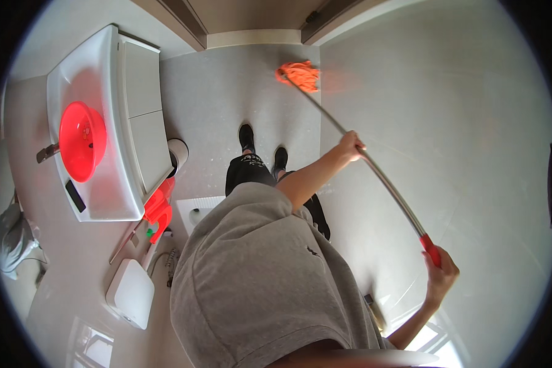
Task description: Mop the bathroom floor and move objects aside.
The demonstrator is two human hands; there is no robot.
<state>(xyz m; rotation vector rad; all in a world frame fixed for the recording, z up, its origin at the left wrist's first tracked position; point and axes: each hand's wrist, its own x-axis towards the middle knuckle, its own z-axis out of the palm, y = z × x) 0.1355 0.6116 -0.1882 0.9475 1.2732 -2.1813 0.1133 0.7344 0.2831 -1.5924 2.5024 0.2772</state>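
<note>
Orange mop head point(299, 76) was down on the floor point(208, 92), near its far right corner, strands fanned out to the right edge, where the wall point(435, 116) started. Metal pole point(387, 182) slanted up from it toward near right, ending in a red grip point(431, 248).

Left hand point(351, 146): fingers wrapped round the pole, about midway, forearm across the front of the body. Right hand point(441, 276): fingers curled round the end of the red grip; couldn't make out each finger. Both hands had the one mop.

Black shoes point(280, 158) on the floor left of the pole, toes toward the door point(251, 15) at the far edge.

Off left, I had the white sink point(113, 199). Red basin point(83, 141) sat in it by the wall-side edge, faucet point(47, 153) reaching over its rim. Dark flat slab point(75, 195) by the sink's near wall-side corner. Round bin point(178, 151) stood beside the cabinet point(142, 80) front, near end. Red plastic item point(159, 208) past the sink's near front corner, kind unclear. White cistern point(132, 291) nearer still.
</note>
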